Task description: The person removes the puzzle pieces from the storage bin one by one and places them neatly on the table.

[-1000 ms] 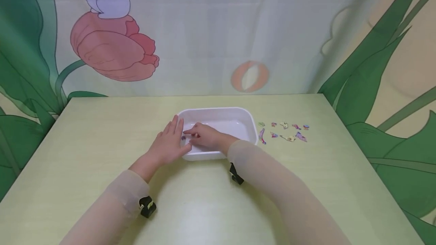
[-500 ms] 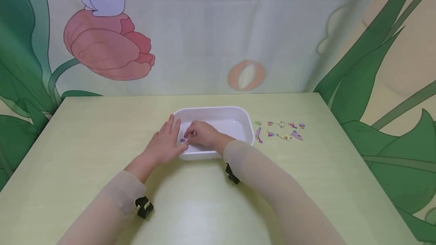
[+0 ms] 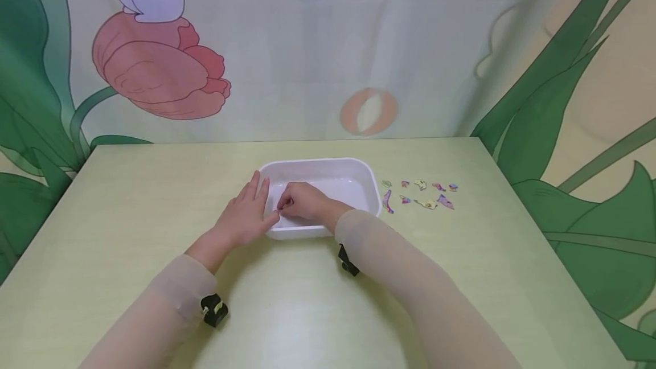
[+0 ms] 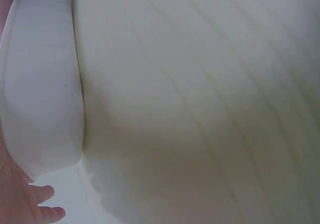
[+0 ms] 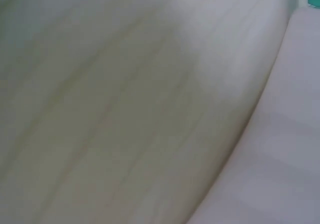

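Observation:
A white rectangular tray sits on the table. My left hand lies at its left end with the fingers straight over the rim; in the left wrist view, part of the left hand shows at the lower left. Inside the tray, my right hand has curled fingers, with thumb and fingertips together near the left thumb. They seem to pinch a tiny colourful cutout, mostly hidden by the fingers. The right wrist view shows neither the hand nor the cutout.
To the right of the tray, several small colourful cutouts lie in two rows on the pale yellow table. A printed curtain hangs behind the table's far edge.
My right hand's pointing finger has curled in to meet the thumb at the tray's left end. The small cutout visible there earlier is now covered. The left hand stays on the rim.

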Demonstrator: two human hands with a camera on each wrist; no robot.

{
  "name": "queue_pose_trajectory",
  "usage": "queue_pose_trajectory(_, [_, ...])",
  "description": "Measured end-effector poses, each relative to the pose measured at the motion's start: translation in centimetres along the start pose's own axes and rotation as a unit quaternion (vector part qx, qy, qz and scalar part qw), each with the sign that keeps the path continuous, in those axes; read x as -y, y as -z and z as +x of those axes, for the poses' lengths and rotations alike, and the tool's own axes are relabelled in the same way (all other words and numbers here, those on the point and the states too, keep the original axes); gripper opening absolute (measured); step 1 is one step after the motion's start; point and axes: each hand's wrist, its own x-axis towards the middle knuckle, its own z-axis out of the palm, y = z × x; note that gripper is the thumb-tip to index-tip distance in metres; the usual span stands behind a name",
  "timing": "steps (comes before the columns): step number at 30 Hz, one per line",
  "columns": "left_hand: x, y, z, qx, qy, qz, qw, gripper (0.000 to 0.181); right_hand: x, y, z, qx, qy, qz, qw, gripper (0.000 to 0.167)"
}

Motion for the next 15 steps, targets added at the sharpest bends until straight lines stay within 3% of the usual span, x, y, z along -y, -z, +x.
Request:
queue_pose_trajectory(4, [0.1, -0.1, -0.1, 0.003, 0.004, 0.000, 1.0000, 0.076, -0.5, 0.4, -0.3, -0.024, -0.032, 0.053, 0.9978, 0.015])
queue_pose_trajectory(8, [-0.1, 0.0, -0.1, 0.008, 0.011, 0.004, 0.9999, 0.077, -1.4, 1.5, -0.9, -0.069, -0.061, 0.114, 0.9892, 0.016])
queue_pose_trajectory(15, [-0.5, 0.5, 0.0, 0.018, 0.019, 0.016, 0.9995, 0.078, -3.1, 3.4, -2.6, -0.099, -0.047, 0.115, 0.9873, 0.017])
